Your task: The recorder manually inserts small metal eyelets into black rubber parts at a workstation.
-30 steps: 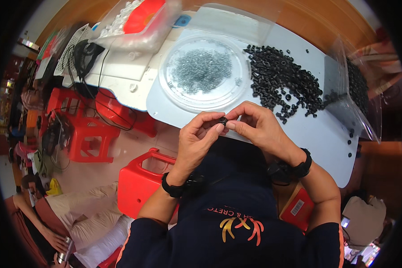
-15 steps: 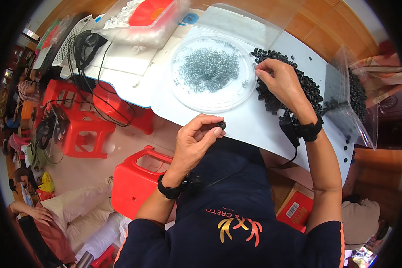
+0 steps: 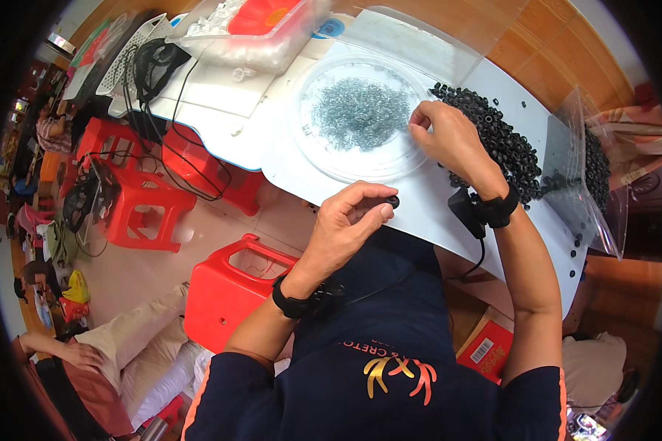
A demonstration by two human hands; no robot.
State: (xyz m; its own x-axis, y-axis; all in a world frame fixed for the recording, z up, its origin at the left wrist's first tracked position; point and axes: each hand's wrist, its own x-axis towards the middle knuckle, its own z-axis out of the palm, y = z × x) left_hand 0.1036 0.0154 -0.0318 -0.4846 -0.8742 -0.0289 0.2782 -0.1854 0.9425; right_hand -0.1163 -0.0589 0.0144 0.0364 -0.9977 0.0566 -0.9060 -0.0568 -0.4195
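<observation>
My left hand pinches a small round black part with a hole in it, just above the table's near edge. Over the right rim of a round clear tray hovers my right hand, thumb and forefinger brought together. Whatever may be between those fingertips is too small to make out. In the tray lies a heap of tiny shiny pieces, silvery and greenish. A large pile of black parts, like the held one, spreads beside and behind my right hand.
A clear bag of black parts lies at the table's right end. Behind the tray stands a clear plastic box; a bin with white pieces is back left. Red stools stand on the floor. A seated person is lower left.
My right hand has shifted left and slightly down relative to the tray, toward its heap of pieces. The left hand still holds the black part. The whole view has moved slightly.
</observation>
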